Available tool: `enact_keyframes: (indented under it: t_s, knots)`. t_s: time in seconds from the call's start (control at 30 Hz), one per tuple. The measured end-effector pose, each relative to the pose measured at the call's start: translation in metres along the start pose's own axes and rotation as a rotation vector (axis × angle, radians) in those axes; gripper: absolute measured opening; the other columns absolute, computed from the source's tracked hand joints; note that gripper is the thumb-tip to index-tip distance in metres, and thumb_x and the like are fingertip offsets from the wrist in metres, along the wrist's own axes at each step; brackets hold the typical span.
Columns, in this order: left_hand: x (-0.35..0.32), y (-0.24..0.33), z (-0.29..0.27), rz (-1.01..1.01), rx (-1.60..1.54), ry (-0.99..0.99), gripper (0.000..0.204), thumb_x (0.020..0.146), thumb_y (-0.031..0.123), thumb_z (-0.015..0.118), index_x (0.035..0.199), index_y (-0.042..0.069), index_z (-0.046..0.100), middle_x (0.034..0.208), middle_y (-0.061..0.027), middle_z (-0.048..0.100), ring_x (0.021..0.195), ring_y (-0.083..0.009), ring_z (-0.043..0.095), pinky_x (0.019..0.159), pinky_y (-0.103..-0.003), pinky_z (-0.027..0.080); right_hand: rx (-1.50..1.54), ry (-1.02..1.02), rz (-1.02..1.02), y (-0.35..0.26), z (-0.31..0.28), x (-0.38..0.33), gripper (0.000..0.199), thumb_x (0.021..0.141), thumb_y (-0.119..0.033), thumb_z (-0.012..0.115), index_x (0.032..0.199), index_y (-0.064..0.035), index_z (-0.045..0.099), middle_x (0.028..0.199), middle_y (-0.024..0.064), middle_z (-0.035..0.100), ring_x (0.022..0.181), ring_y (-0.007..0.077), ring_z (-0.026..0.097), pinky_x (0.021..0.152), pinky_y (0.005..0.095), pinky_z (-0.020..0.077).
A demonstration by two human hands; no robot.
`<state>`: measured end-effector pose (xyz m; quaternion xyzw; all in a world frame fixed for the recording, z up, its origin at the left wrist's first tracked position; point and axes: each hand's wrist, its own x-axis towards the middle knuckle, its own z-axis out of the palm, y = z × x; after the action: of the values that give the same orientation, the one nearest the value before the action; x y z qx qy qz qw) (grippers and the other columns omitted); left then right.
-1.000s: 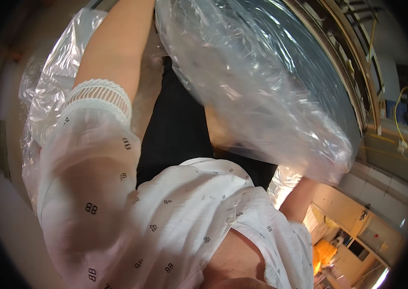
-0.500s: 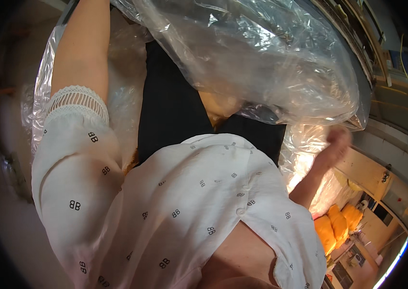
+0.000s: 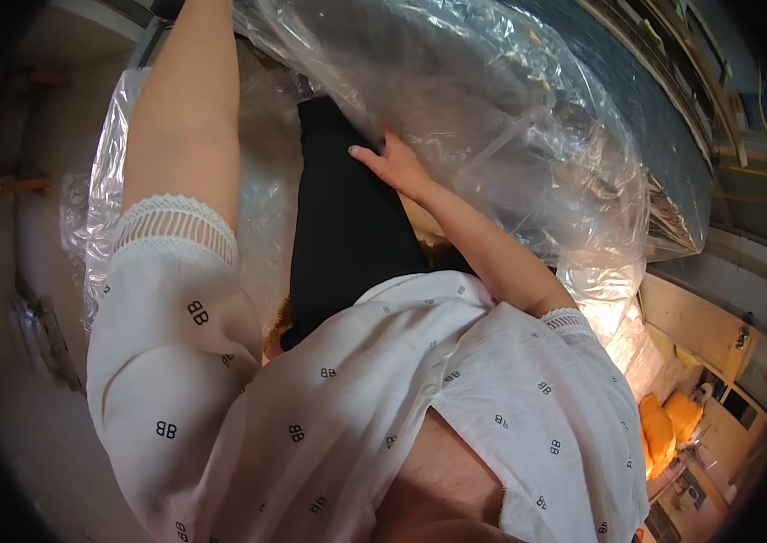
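My right arm reaches in from the right across my lap. My right hand (image 3: 394,168) is beside the near edge of a large clear plastic sheet (image 3: 510,154), above my black-clad leg (image 3: 347,217). Its thumb points left, apart from the index finger; the other fingers are hard to make out, and nothing shows gripped in it. On the left, my bare left arm (image 3: 186,118) stretches forward past the top edge, so the left hand is out of the picture. More crinkled plastic (image 3: 266,190) lies between that arm and my leg.
A dark, flat-sided form (image 3: 623,68) shows beneath the plastic at the upper right. Wooden strips (image 3: 705,72) run along the far right. Orange bundles (image 3: 668,430) and a wooden cabinet (image 3: 691,317) stand at the right, near bright, lit plastic (image 3: 605,299).
My right hand has swung from the right side inward and forward to the plastic's edge above my leg. The view has shifted slightly; my left arm stays stretched forward.
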<state>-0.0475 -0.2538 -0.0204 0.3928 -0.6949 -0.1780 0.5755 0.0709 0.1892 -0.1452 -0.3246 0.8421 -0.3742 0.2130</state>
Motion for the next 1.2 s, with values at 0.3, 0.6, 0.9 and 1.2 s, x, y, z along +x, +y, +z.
enact_keyframes:
  t_s: [0.3, 0.6, 0.9, 1.2]
  knots:
    - [-0.022, 0.042, -0.033, -0.11, -0.077, -0.158, 0.021, 0.085, 0.023, 0.051, 0.095, 0.005, 0.055, 0.099, -0.0208, 0.058, 0.095, -0.0364, 0.054, 0.082, -0.042, 0.041, 0.93, -0.455, 0.497, -0.041, -0.144, -0.05, 0.042, 0.082, -0.027, 0.058, 0.117, -0.0049, 0.053, 0.1, 0.0051, 0.06, 0.086, 0.0199, 0.059, 0.073, 0.036, 0.0477]
    - [-0.01, -0.001, -0.013, 0.053, -0.143, -0.229, 0.028, 0.08, 0.027, 0.06, 0.093, 0.002, 0.061, 0.093, -0.0121, 0.062, 0.085, -0.0216, 0.059, 0.076, -0.032, 0.046, 1.51, 0.525, -0.603, -0.052, -0.323, -0.122, 0.029, 0.085, -0.016, 0.057, 0.112, -0.0067, 0.053, 0.113, 0.0069, 0.057, 0.094, 0.0172, 0.058, 0.083, 0.0268, 0.0442]
    - [-0.005, 0.02, -0.018, -0.087, -0.215, -0.189, 0.029, 0.081, 0.023, 0.059, 0.095, -0.002, 0.058, 0.097, -0.0169, 0.06, 0.089, -0.0272, 0.058, 0.08, -0.033, 0.044, 0.635, 0.231, 0.386, -0.013, -0.21, -0.178, 0.024, 0.087, -0.021, 0.055, 0.103, -0.003, 0.055, 0.077, -0.0014, 0.053, 0.063, 0.005, 0.046, 0.055, 0.0188, 0.0379]
    - [0.002, -0.006, -0.015, -0.005, -0.034, -0.202, 0.028, 0.08, 0.022, 0.059, 0.095, -0.001, 0.059, 0.098, -0.0171, 0.059, 0.09, -0.0304, 0.056, 0.083, -0.036, 0.043, 0.992, 0.127, 0.136, 0.001, -0.206, -0.101, 0.033, 0.088, -0.03, 0.052, 0.095, 0.0009, 0.06, 0.088, 0.006, 0.061, 0.085, 0.0123, 0.054, 0.073, 0.0285, 0.0436]
